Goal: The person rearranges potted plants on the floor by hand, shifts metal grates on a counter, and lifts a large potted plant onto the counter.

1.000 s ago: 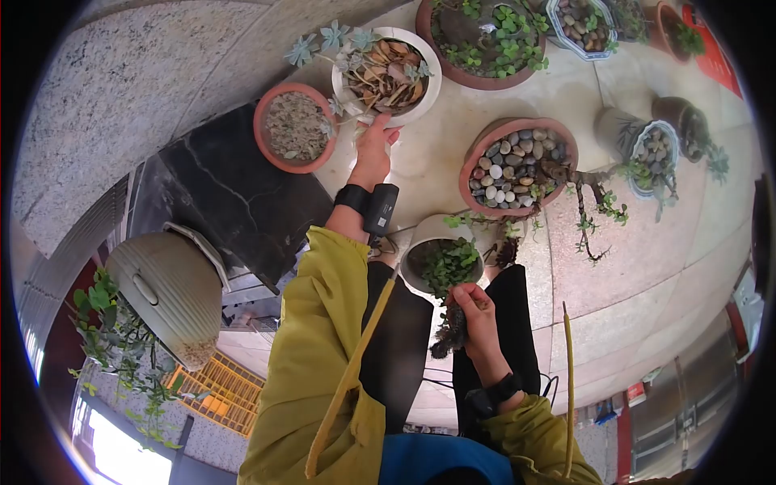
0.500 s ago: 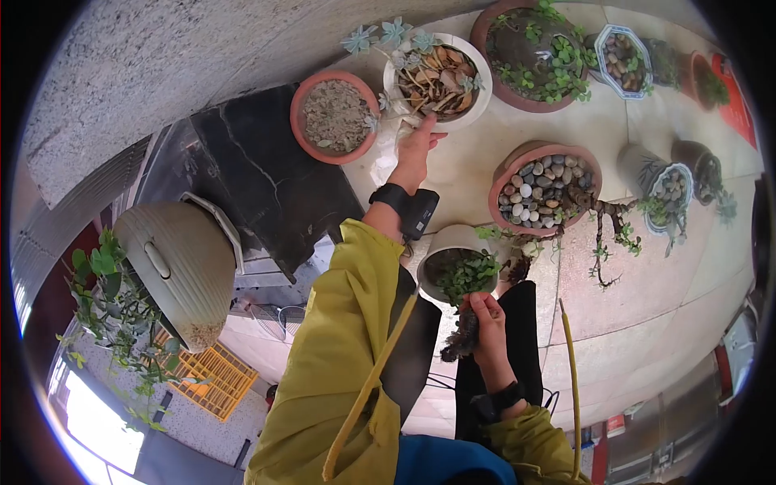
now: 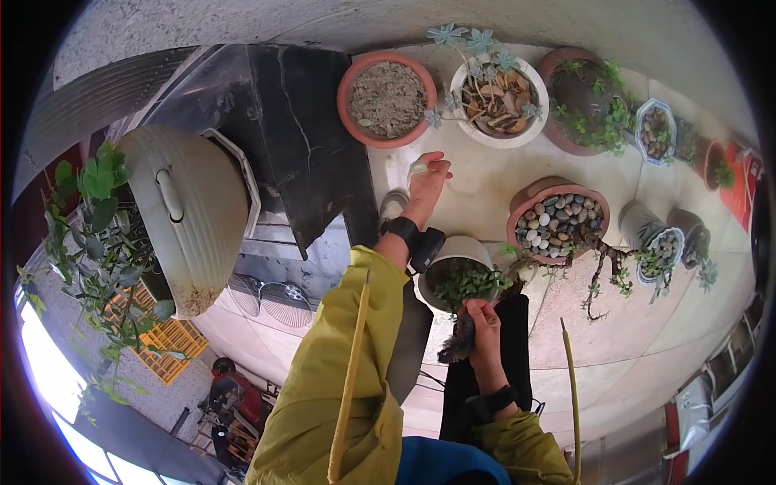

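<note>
My left hand (image 3: 428, 187) is off the white pot of dry leaves (image 3: 497, 101), below it, fingers curled round a small pale, translucent thing that I cannot make out. My right hand (image 3: 485, 330) pinches a plant with a dark clump of roots (image 3: 457, 343) hanging from it. Just above that hand, green leaves (image 3: 467, 283) lie at the mouth of a pale pot (image 3: 440, 257) between my knees. How far these leaves belong to the held plant cannot be told.
A terracotta pot of gritty soil (image 3: 388, 99) stands by a black slab (image 3: 283, 137). To the right are a pot of pebbles (image 3: 559, 222) with a trailing branch and several smaller pots. A large ribbed planter (image 3: 190, 218) fills the left side.
My left hand has come away from the white pot's rim and drawn down. The view has turned, shifting the pots right. My right hand still pinches the rooted plant.
</note>
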The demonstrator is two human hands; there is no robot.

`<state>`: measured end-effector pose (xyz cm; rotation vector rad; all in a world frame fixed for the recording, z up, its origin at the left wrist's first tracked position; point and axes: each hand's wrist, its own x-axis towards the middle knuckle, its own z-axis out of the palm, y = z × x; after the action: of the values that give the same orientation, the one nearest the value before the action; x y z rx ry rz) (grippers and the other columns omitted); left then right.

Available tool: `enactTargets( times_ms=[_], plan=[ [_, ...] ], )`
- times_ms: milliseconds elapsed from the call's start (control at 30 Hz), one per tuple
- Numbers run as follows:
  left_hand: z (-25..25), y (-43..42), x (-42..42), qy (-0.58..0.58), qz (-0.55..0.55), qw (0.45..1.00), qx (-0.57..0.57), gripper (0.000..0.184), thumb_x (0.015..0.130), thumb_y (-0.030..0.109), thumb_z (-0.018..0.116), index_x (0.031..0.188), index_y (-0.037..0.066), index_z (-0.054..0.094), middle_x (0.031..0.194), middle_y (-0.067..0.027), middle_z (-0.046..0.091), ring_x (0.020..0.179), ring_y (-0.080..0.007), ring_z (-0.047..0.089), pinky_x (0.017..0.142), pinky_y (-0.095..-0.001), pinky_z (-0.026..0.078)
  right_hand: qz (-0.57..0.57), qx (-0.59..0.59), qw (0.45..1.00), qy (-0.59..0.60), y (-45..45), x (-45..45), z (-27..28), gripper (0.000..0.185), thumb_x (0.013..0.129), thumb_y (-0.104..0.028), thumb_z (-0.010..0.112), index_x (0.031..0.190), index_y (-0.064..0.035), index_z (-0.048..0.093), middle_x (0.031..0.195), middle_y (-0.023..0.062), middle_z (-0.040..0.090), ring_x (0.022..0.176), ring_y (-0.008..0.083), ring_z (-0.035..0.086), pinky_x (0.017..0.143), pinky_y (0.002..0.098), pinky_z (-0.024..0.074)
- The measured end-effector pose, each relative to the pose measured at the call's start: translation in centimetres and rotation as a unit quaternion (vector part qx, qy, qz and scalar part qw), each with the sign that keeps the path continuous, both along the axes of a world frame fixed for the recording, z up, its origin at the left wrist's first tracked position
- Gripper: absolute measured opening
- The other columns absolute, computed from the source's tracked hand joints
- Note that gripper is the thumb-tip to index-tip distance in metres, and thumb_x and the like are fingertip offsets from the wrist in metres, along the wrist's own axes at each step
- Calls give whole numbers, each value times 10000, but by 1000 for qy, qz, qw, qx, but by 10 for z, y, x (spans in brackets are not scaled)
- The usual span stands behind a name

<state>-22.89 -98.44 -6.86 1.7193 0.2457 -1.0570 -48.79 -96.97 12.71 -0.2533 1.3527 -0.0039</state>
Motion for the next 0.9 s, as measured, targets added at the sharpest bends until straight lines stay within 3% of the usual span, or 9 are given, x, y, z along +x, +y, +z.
enactTargets(
  times_ms=[100,167,300,433,567,667,900],
  plan=[
    [5,21,3,-42,27,998,33,304,882,156,594,1157,27,576,1017,-98,672,759,-182,686,702,-290,503,17,-3,1000,-2,3,4,-2,125,935,-156,642,924,-33,666,841,38,644,767,86,563,716,220,426],
    [8,32,7,-11,90,995,45,430,870,153,608,1273,37,512,1065,-113,675,849,-196,677,776,-285,459,27,-6,1000,-2,5,6,-3,122,935,-151,640,928,-32,666,841,39,644,764,84,563,711,217,425],
    [9,50,25,-44,140,989,-8,461,893,171,580,1322,57,457,1131,-122,654,912,-213,678,822,-314,446,43,-6,999,5,5,14,-3,122,933,-145,639,944,-27,667,818,32,646,710,75,557,658,208,425],
    [11,44,62,-20,228,972,43,441,948,294,528,1342,135,414,1223,-114,606,992,-225,666,864,-329,425,58,-1,998,9,9,19,-3,133,929,-143,640,964,-19,671,801,30,651,675,69,556,620,206,428],
    [-26,59,95,-24,238,971,25,447,950,346,553,1324,148,410,1142,-67,603,924,-183,664,778,-269,459,60,-3,998,14,9,23,-5,140,928,-143,640,974,-15,672,807,34,653,682,70,559,629,209,432],
    [-16,51,103,-21,242,966,87,417,920,291,606,1277,136,458,1018,-37,600,812,-146,602,732,-281,481,63,-5,998,13,9,25,-3,138,928,-140,638,973,-14,672,809,34,653,684,72,561,630,208,432],
    [-43,61,118,49,239,966,87,348,873,259,634,1175,111,544,1000,-42,609,818,-165,598,708,-289,481,53,3,998,13,6,26,-4,136,926,-141,641,964,-15,672,809,32,649,701,76,561,645,214,432]
  ],
)
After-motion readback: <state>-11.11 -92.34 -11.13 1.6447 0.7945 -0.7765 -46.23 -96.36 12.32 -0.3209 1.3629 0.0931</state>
